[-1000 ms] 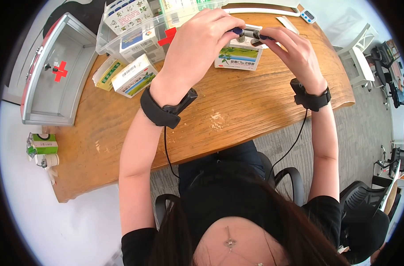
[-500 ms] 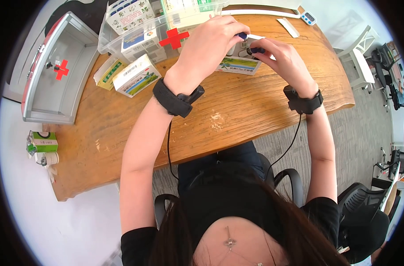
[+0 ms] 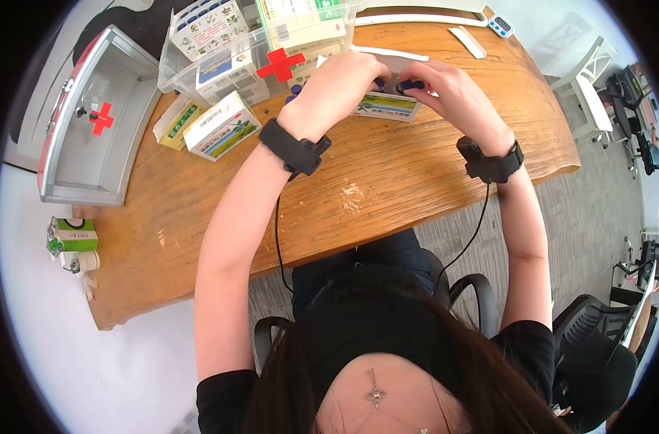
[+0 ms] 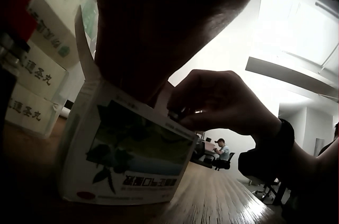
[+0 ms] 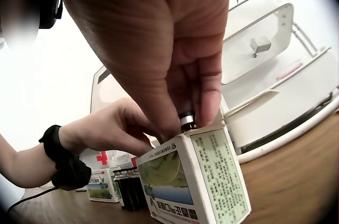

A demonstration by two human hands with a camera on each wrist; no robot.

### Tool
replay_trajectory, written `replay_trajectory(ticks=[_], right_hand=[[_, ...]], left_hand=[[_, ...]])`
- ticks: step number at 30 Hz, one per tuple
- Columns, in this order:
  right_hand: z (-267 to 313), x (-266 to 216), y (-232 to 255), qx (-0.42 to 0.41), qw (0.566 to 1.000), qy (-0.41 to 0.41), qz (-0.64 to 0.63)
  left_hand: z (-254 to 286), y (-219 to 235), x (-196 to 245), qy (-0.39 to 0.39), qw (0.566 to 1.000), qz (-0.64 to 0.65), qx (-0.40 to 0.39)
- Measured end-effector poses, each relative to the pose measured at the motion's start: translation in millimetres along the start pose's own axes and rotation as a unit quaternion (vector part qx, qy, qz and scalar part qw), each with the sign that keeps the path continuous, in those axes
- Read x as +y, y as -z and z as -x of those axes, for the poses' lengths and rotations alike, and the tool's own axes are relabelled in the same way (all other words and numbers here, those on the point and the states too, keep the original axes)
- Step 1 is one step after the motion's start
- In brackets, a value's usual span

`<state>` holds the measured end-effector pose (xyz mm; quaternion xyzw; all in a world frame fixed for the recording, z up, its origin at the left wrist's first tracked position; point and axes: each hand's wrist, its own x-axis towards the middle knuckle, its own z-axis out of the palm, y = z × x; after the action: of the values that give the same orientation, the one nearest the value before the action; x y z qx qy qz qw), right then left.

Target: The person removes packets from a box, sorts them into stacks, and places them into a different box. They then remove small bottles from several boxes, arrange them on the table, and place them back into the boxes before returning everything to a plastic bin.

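Note:
A white and green medicine box [image 3: 384, 107] stands on the table with its top open and a flap raised. My right hand [image 3: 452, 90] pinches a small vial by its dark blue cap [image 3: 412, 85] at the box's right end. In the right wrist view, the vial's metal collar [image 5: 187, 121] shows between thumb and fingers, right at the box's top edge. My left hand [image 3: 336, 94] reaches over the left part of the opening, its fingertips around another blue-capped vial [image 3: 379, 83]. The left fingertips are hidden behind the box front in the left wrist view.
Several dark vials [image 5: 130, 189] stand left of the box. Two more medicine boxes [image 3: 222, 124] sit beside a clear bin [image 3: 177, 76] of boxes with a red cross. An open metal case [image 3: 116, 173] stands at far left. A white strip [image 3: 467, 43] and timer [image 3: 501, 26] lie at back right.
Both hands have brought their vials down to the box's open top. The left hand has shifted toward me, uncovering the raised flap and blue caps beside the wrist.

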<state>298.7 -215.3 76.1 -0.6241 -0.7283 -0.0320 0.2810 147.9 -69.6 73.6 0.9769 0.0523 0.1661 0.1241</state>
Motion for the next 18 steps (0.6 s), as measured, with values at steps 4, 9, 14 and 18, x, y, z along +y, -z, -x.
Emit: replay_trajectory(ticks=[4,9,14,18], right_hand=[[-5,-3,1,-0.004,1.0,0.002,0.021],[-15,2,-11,0.018,0.997,0.014,0.073],[-18,9,-16,0.002,0.995,0.028,0.097],[-15,2,-17,0.002,0.994,0.014,0.108]], left_hand=[[-3,-2,2,0.039,0.999,0.014,-0.007],[-4,-5,1,0.025,0.999,0.018,0.024],[-5,2,6,0.03,0.998,0.059,0.017],[-5,-13,0,0.005,0.997,0.024,0.07]])
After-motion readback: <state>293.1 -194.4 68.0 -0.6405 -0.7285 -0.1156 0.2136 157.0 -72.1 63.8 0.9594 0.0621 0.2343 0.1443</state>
